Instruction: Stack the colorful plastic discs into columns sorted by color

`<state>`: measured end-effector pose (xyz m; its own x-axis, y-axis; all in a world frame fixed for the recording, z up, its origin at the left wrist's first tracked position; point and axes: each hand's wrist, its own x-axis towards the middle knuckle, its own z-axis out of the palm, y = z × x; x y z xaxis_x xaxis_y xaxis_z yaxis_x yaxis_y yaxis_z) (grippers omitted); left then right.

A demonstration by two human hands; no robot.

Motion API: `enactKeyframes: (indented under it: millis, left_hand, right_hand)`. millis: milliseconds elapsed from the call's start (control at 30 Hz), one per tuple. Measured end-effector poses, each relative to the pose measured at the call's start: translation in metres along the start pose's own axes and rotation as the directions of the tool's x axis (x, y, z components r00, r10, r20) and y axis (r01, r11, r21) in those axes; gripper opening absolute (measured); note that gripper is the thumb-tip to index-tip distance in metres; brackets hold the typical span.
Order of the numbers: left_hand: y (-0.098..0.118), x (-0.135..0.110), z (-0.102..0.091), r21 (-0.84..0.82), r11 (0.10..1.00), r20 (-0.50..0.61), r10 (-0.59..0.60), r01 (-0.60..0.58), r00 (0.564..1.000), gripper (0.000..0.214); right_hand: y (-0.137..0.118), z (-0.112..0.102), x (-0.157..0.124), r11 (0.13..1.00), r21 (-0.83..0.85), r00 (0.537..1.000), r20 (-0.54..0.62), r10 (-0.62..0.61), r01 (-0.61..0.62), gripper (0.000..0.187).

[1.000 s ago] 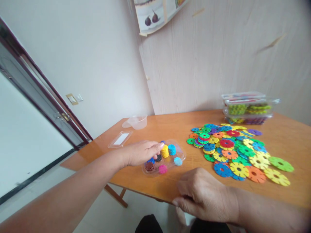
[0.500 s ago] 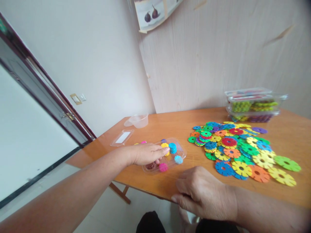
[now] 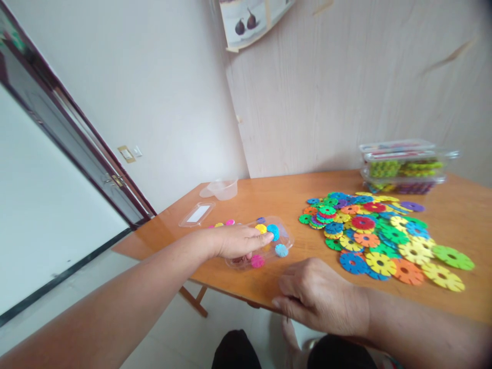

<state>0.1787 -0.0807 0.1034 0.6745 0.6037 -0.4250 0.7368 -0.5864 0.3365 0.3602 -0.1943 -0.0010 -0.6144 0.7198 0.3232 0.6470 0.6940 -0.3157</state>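
Note:
My left hand [image 3: 240,242] reaches palm down over a shallow clear plastic tray [image 3: 289,243]. Its forefinger is stretched out, with the tip at a blue notched disc [image 3: 273,232]; the other fingers are partly hidden. Around it in the tray are a yellow disc [image 3: 261,228], a pink disc [image 3: 258,261], a light-blue disc [image 3: 282,250] and a brown disc [image 3: 239,260], partly covered by the hand. My right hand [image 3: 313,296] rests curled at the table's near edge, thumb against the fingers. Whatever it may hold is hidden.
A heap of large coloured notched discs [image 3: 367,237] spreads over the right side of the wooden table [image 3: 277,192]. Behind it stand stacked clear boxes [image 3: 403,166] of discs. A clear plastic cup [image 3: 226,189] and a clear lid [image 3: 197,213] with a white label lie at left.
The view has shifted slightly. My left forefinger has moved a little to the right, now overlapping the blue disc. My right hand stays curled at the table edge.

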Motion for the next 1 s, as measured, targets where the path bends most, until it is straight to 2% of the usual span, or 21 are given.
enactKeyframes:
  millis: [167,267,367,500,600,833,1000]
  left_hand:
    - [0.002,-0.004,-0.001,-0.036,0.999,0.015,-0.006,0.006,1.0,0.067]
    - [0.0,-0.009,-0.004,-0.023,1.0,-0.022,0.015,-0.016,1.0,0.068]
    - [-0.004,-0.014,-0.006,0.004,0.999,-0.083,0.034,-0.034,0.996,0.069]
    - [-0.012,-0.017,-0.005,-0.043,0.999,-0.067,-0.003,0.0,0.998,0.07]
    - [-0.017,-0.021,-0.006,-0.081,0.997,-0.08,0.012,-0.018,0.997,0.071]
    - [-0.025,-0.053,-0.024,-0.086,0.995,-0.174,-0.069,0.055,0.982,0.071]
    - [-0.033,-0.074,-0.034,-0.112,0.985,-0.162,-0.146,0.128,0.976,0.074]
  right_hand:
    - [-0.001,-0.002,0.0,1.0,-0.01,1.0,0.004,0.003,-0.003,0.032]
    - [-0.002,-0.003,0.0,1.0,-0.029,1.0,0.008,0.003,-0.002,0.032]
    - [-0.002,-0.003,0.0,0.999,-0.042,1.0,0.007,0.007,-0.007,0.032]
    - [0.0,-0.002,-0.001,0.999,-0.044,1.0,-0.005,-0.011,0.011,0.034]
    - [0.002,-0.002,-0.003,0.999,-0.034,1.0,-0.008,-0.014,0.014,0.034]
    - [0.005,-0.003,-0.005,1.0,-0.005,1.0,0.003,0.014,-0.014,0.037]
    - [0.01,-0.001,-0.009,0.999,-0.009,0.999,0.036,0.037,-0.036,0.039]
